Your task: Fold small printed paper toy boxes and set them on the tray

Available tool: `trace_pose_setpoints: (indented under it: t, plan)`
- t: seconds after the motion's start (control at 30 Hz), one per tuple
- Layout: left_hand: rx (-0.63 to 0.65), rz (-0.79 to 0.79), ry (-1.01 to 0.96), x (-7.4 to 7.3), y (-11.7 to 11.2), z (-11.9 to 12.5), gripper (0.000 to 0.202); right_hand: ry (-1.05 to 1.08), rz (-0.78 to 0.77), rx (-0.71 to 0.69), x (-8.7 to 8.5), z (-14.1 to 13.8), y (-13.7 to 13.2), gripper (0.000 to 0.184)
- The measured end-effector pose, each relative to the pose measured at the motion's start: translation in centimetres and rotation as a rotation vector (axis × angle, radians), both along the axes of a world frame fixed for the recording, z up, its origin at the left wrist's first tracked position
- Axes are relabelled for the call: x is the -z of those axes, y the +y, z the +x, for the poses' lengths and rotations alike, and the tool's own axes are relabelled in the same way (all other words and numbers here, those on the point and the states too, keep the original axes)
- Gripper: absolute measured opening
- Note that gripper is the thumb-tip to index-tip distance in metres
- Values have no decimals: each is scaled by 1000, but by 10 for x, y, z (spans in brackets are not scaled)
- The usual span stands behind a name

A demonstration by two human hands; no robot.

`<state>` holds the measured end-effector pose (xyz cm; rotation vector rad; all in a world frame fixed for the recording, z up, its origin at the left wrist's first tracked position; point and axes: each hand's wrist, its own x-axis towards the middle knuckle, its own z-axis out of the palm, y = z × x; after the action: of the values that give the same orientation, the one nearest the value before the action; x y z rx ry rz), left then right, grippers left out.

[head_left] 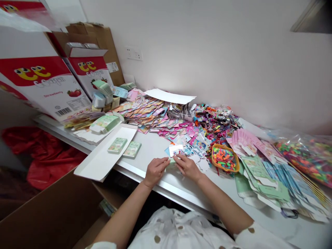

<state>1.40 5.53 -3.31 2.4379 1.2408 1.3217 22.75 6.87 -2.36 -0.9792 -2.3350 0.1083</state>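
My left hand (155,170) and my right hand (187,167) meet over the white table (155,145), fingers pinched together on a small pale-green box (171,161) lying between them. Just beyond the fingertips lies a small shiny packet (175,149) beside blue and pink sticker cards. To the right stands an orange basket (225,158) of bright small clips. To the left, two small green boxes (125,147) lie on a white cardboard tray (103,159).
Heaps of coloured cards (147,112), hair accessories (215,121) and flat pink and green box blanks (259,169) cover the table. Large red-and-white cartons (46,86) stand at the back left. A bag of coloured clips (308,155) lies far right. A brown carton (52,211) sits below.
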Motion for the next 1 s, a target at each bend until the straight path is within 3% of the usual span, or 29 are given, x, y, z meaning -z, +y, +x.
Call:
trace_pose_setpoints:
  t: [0.17, 0.27, 0.63, 0.9, 1.0]
  plan:
    - [-57, -104, -151, 2, -7, 2, 28, 71, -51, -1, 1, -2, 0, 39]
    - [-91, -82, -177, 3, -10, 4, 20, 61, -66, 22, 0, -2, -1, 39]
    - [-51, 13, 61, 2, -3, 10, 25, -51, 132, 54, -6, -10, -14, 39]
    - [28, -38, -16, 6, -4, 16, 30, -14, 26, 40, -5, -8, -9, 46]
    - [16, -253, -234, 9, -3, 18, 29, 135, -109, 2, -4, -8, -6, 43]
